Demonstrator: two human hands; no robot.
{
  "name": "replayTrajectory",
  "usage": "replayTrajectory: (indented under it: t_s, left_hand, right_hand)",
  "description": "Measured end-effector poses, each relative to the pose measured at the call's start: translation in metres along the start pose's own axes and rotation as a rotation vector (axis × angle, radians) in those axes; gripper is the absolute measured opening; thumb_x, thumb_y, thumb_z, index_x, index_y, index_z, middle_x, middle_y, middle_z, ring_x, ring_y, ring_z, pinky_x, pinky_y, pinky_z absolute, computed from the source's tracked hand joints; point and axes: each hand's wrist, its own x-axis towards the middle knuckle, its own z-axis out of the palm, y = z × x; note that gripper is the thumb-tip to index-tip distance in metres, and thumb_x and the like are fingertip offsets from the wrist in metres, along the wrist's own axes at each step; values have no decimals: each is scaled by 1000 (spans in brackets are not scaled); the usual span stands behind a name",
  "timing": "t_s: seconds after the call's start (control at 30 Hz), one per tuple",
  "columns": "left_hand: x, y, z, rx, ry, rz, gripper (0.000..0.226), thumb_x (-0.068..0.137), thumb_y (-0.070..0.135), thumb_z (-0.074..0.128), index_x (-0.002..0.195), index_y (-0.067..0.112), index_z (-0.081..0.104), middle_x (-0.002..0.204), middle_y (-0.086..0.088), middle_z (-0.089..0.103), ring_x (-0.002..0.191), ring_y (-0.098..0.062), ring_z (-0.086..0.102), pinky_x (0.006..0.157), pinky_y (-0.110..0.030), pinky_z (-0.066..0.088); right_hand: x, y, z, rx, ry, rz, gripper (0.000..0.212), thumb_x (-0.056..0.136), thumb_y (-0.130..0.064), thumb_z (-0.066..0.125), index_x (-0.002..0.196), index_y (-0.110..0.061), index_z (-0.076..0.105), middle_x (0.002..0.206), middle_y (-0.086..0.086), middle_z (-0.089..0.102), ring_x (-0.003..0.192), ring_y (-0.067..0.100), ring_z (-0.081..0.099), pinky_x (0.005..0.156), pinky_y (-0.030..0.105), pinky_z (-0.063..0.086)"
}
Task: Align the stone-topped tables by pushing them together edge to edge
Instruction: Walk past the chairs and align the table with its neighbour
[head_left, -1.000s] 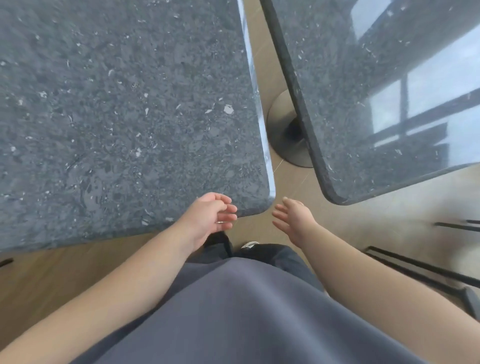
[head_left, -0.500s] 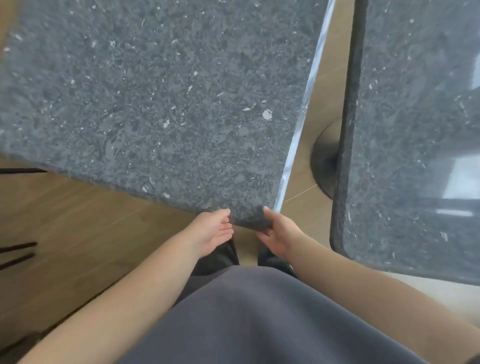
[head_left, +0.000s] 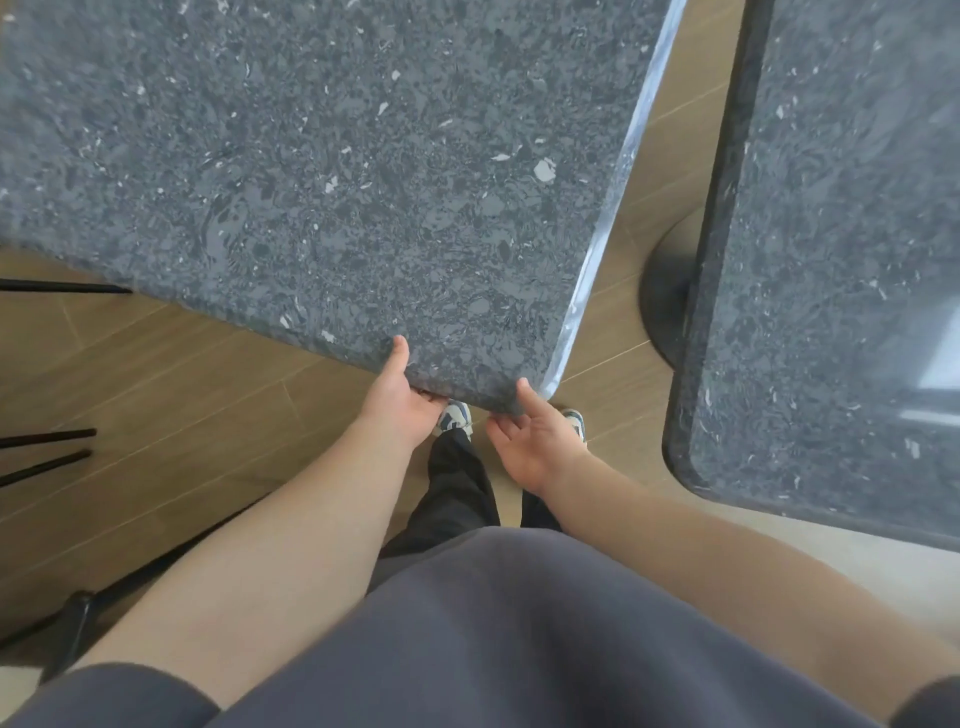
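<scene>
The left hand (head_left: 397, 400) is holding the near edge of the big dark grey speckled stone table top (head_left: 332, 171), with its thumb lying on top and its fingers tucked under the edge. The right hand (head_left: 535, 441) is gripping the same edge right by the rounded corner, thumb up against the stone and fingers curling below. This table is sitting at a slant. Its shiny right edge is well apart from the second dark grey speckled stone table (head_left: 841, 260) on the right, and the gap between the 2 is getting wider farther away. In that gap, a round black table foot (head_left: 667, 306) is standing on the light brown wooden plank floor (head_left: 156, 395). Thin black metal legs (head_left: 47, 452) are poking in from the left. Below the hands, 2 white and blue shoes (head_left: 454, 418) are standing on the floor.
</scene>
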Motion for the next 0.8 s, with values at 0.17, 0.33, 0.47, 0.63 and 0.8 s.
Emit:
replayTrajectory:
  t_s: [0.17, 0.33, 0.47, 0.63, 0.8]
  left_hand:
    - [6, 6, -2, -19, -50, -56, 55, 92, 41, 70, 129, 4, 56, 128, -23, 65, 118, -42, 64, 106, -60, 46]
    - [15, 20, -8, 55, -58, -51, 40, 92, 34, 72, 118, 4, 62, 107, -20, 76, 106, -37, 70, 99, -57, 53]
    - [21, 30, -18, 107, -95, -80, 33, 92, 26, 73, 116, 5, 65, 108, -19, 76, 109, -37, 69, 101, -57, 51]
    - [30, 34, -23, 158, -116, -124, 41, 91, 32, 74, 120, 5, 62, 102, -17, 77, 109, -34, 68, 101, -54, 52]
    - [32, 32, -22, 180, -86, -100, 45, 90, 40, 73, 118, 7, 60, 100, -15, 78, 107, -31, 69, 100, -51, 53]
  right_hand:
    - [10, 28, 33, 281, -4, -79, 50, 92, -23, 71, 134, -7, 50, 137, 16, 58, 130, 30, 55, 117, 43, 36]
    - [12, 37, 41, 371, -18, -200, 45, 87, -14, 75, 127, -8, 55, 117, 15, 72, 104, 31, 72, 83, 43, 59]
    - [12, 40, 39, 399, -36, -243, 48, 82, -12, 76, 126, -8, 55, 103, 14, 77, 90, 29, 76, 70, 41, 62]
    - [15, 37, 41, 379, 13, -235, 36, 89, -12, 72, 121, -7, 57, 107, 16, 75, 97, 31, 73, 81, 45, 59]
    - [14, 31, 41, 363, 15, -198, 32, 93, -11, 68, 121, -3, 55, 122, 17, 65, 110, 33, 64, 105, 48, 48]
